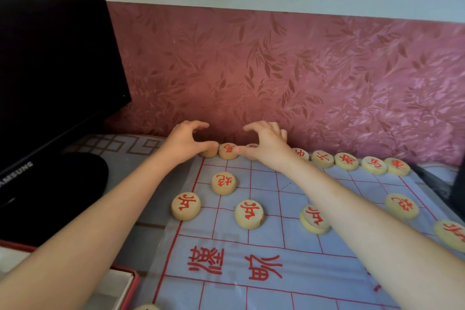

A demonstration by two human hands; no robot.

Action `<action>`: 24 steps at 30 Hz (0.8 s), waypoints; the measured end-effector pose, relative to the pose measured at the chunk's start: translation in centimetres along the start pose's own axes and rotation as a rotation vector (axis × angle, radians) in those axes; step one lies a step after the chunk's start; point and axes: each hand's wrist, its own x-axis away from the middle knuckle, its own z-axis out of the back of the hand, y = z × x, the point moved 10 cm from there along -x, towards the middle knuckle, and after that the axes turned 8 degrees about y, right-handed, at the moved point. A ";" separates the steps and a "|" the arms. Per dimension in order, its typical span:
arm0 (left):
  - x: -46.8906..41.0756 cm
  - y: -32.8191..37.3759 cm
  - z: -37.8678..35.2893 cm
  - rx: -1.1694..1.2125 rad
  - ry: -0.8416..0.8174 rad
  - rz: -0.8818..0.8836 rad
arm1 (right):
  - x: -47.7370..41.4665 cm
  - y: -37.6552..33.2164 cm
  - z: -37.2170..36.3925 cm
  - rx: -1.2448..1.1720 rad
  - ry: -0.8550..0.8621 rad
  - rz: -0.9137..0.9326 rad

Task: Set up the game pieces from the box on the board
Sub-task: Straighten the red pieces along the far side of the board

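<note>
At the 12 o'clock edge of the pale blue, red-lined plastic board [266, 189], our left hand [187, 139] and right hand [264, 143] arched curled fingers over the round wooden red-lettered pieces [227, 151]. The thumbs touched two of them, probably to straighten the row; whether they gripped, we could not tell. The red-rimmed box [130, 282] lay at 7 o'clock, a black monitor [50, 58] at 10, and a maroon leafy wall [302, 70] behind.

— What sort of place is it?
— A home room, it seems: dark pink leaf-patterned wall covering [276, 70] at twelve o'clock, black flat-screen monitor [50, 58] at ten o'clock, grey fret-patterned tablecloth [120, 146] beneath.
</note>
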 end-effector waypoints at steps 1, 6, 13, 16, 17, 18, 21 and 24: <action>-0.1 0.5 0.2 -0.004 0.012 -0.017 | 0.0 0.4 0.8 -0.023 0.004 -0.004; -0.3 3.7 -0.9 0.002 -0.055 -0.121 | 0.4 4.5 3.2 0.006 -0.029 -0.073; 1.0 9.2 -6.5 0.001 -0.248 -0.269 | 1.7 7.9 3.3 0.115 -0.008 -0.166; 1.2 10.2 -7.9 -0.050 -0.325 -0.309 | 1.6 6.8 2.9 0.143 -0.024 -0.135; 1.2 10.4 -8.2 -0.069 -0.345 -0.317 | 1.5 6.5 2.8 0.154 -0.026 -0.126; 1.2 10.3 -8.4 -0.092 -0.359 -0.324 | 1.5 6.2 2.7 0.165 -0.026 -0.114; 1.0 10.0 -8.7 -0.166 -0.347 -0.334 | 1.5 6.4 2.1 0.116 -0.037 -0.123; 0.9 9.7 -8.6 -0.190 -0.301 -0.338 | 2.0 6.5 1.8 0.016 -0.092 -0.141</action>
